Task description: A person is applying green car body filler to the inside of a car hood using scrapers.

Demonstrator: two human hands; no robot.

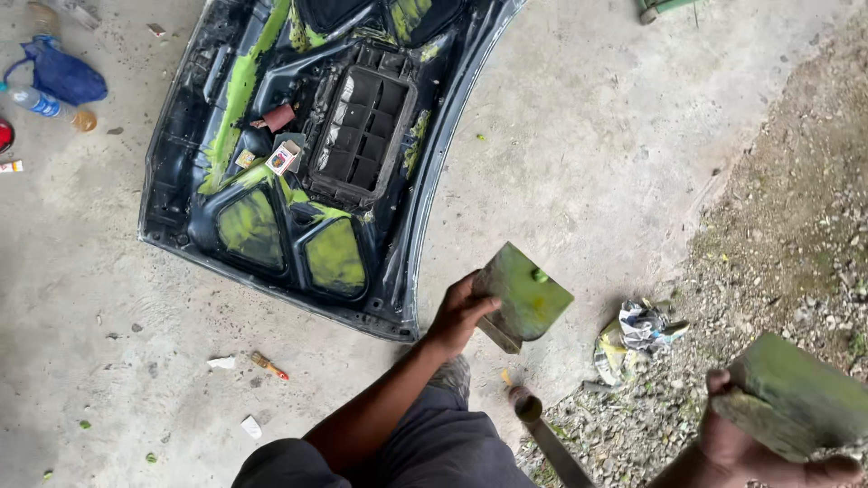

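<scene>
Head view, the only one:

- Left hand [461, 314] is closed on a flat square plate [524, 296], green-smeared, held tilted above the concrete floor [597, 136], just off the lower right corner of the car hood [298, 154]. Fingers wrap the plate's left edge, thumb on the upper face. Firm pinch, not a full fist.
- Right hand [750, 443] at the bottom right edge of frame is clamped round a second slab-like piece [800, 393], also green-coated, thicker-looking. Fingers curl under it; part of it runs out of frame, so its full shape is unclear.
- Hood lies upside down on the floor, dark inner frame streaked with green filler. A small box [283, 157] and a reddish block [278, 117] sit on it near the vent grid.
- Floor also carries: crumpled paper wad [637, 330] near the gravel edge, a small brush [268, 365] to the left, a bottle [34, 99] and a blue bag [63, 77] at the top left corner.

Handling judgement: the plate looks thin, stiff and light, fine for one hand. The green coat may be wet or tacky, so faces could be slippery and messy. Best taken by a clean edge, as now. Edges may be sharp. The right-hand piece looks heavier; support it from below.
</scene>
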